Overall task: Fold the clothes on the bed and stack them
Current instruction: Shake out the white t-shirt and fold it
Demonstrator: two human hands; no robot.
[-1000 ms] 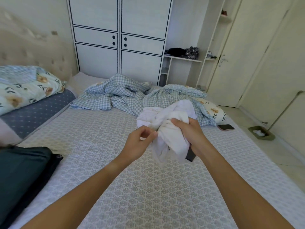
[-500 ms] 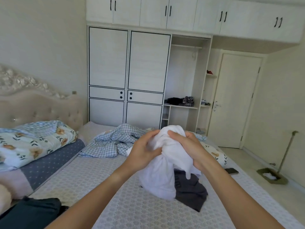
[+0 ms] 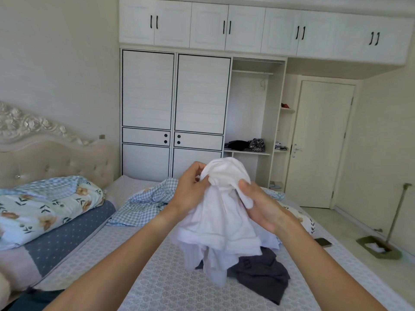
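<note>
Since half a second ago, both hands have lifted the crumpled white cotton garment (image 3: 221, 212) a little higher, and the left hand (image 3: 190, 189) has slid up toward its bunched top. That hand now pinches a fold near the crest. The right hand (image 3: 260, 207) grips the cloth from the other side, thumb curled over a roll of fabric, so both are closed on the same piece.

The garment hangs between the hands above the patterned grey bed (image 3: 170, 281), its long axis running roughly straight down, with the loose lower edges trailing toward a dark grey garment (image 3: 262, 277) lying crumpled on the mattress just beneath. Both hands sit at the top end, about level and close together. To spread it flat, they will probably need to part sideways along an edge, which I cannot pick out in the bunching. A blue checked quilt (image 3: 146, 203) lies heaped farther back.
</note>
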